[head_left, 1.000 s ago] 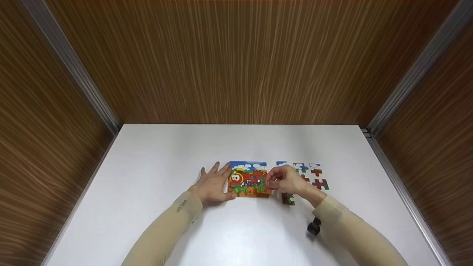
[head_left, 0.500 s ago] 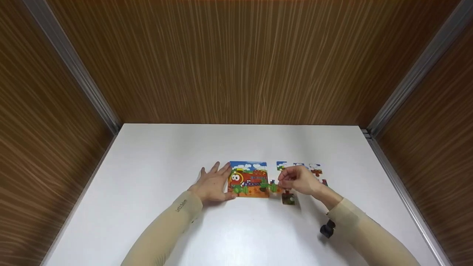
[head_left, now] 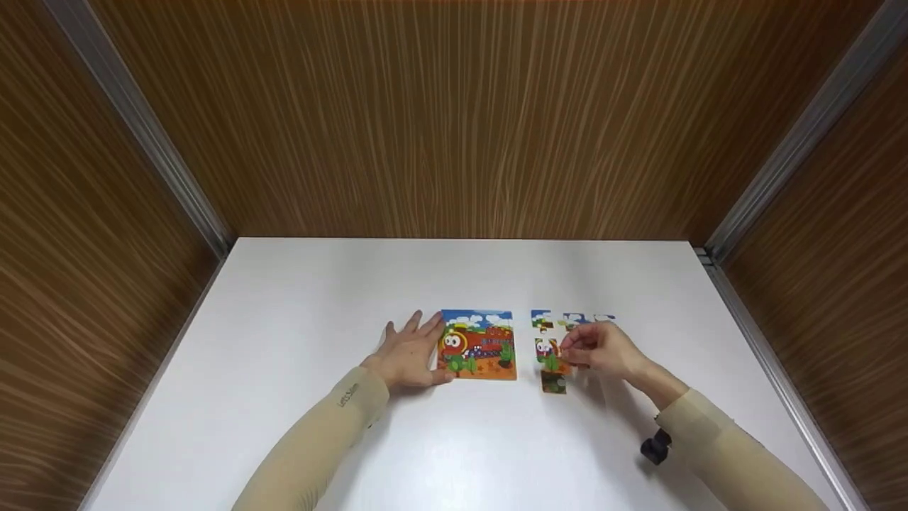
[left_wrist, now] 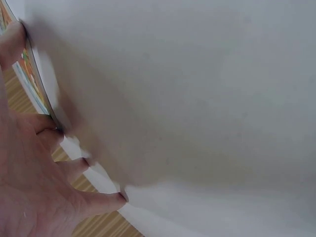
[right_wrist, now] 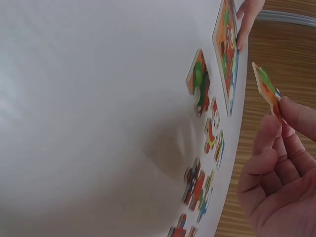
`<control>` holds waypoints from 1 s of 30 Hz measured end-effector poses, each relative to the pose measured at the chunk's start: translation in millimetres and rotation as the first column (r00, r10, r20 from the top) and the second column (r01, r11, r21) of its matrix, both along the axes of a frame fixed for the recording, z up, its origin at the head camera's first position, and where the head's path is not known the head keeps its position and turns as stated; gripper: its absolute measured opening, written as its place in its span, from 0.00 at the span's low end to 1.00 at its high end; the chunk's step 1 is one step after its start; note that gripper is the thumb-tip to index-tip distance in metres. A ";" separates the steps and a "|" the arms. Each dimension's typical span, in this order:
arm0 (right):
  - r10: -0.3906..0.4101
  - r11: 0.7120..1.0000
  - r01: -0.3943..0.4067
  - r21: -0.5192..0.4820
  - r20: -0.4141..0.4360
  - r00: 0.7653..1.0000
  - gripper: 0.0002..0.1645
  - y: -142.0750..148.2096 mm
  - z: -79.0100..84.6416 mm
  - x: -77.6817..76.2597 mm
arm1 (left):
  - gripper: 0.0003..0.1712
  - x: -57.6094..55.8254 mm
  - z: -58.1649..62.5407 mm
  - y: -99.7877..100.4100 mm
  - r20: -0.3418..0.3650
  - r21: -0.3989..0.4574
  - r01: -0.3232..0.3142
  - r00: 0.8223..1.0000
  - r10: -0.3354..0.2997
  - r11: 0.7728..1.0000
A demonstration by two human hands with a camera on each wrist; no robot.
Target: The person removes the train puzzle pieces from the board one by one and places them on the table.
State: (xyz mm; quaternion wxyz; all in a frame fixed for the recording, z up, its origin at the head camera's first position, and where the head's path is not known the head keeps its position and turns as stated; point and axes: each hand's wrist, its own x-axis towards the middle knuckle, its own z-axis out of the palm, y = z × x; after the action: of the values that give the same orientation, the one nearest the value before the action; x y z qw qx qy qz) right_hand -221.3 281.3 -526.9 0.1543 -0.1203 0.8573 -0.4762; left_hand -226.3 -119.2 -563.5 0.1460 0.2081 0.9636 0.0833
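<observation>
My left hand [head_left: 408,357] lies with fingers spread along the left edge of a colourful picture board [head_left: 479,344] showing a red train, its thumb and a fingertip touching the border. In the left wrist view the fingertips [left_wrist: 116,198] press on the white surface. My right hand [head_left: 599,348] pinches an orange and green jigsaw piece [right_wrist: 266,89] between thumb and finger, raised above the table. Below and around that hand lie several loose jigsaw pieces, among them a dark green corner one [head_left: 553,382] and a blue-sky one [head_left: 541,318]. Some pieces are hidden behind the hand.
The white table [head_left: 319,298] is bounded by wood-patterned panels [head_left: 461,121] at the back and both sides, with metal strips [head_left: 152,128] in the corners. A small black object [head_left: 656,447] hangs at the right wrist.
My right hand has moved right, away from the picture board's right edge, carrying the jigsaw piece to above the loose pieces. My left hand has stayed in place.
</observation>
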 end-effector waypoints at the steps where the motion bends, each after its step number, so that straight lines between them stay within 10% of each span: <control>1: -0.008 1.000 0.008 0.008 -0.006 1.000 0.10 2.4 -0.4 0.8 | 0.66 0.0 0.0 0.1 -0.001 0.001 -0.002 1.000 0.002 1.000; 30: -0.027 0.991 0.026 0.134 0.005 1.000 0.08 51.9 -25.7 18.9 | 0.67 -0.9 -2.1 0.8 -0.003 -0.036 -0.002 1.000 0.002 0.999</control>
State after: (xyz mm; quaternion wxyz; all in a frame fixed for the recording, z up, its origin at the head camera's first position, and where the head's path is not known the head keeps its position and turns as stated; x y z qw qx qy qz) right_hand -202.4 333.2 -552.6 0.1586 -0.0964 0.8883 -0.4201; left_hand -227.3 -118.4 -565.6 0.1483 0.2045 0.9653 0.0658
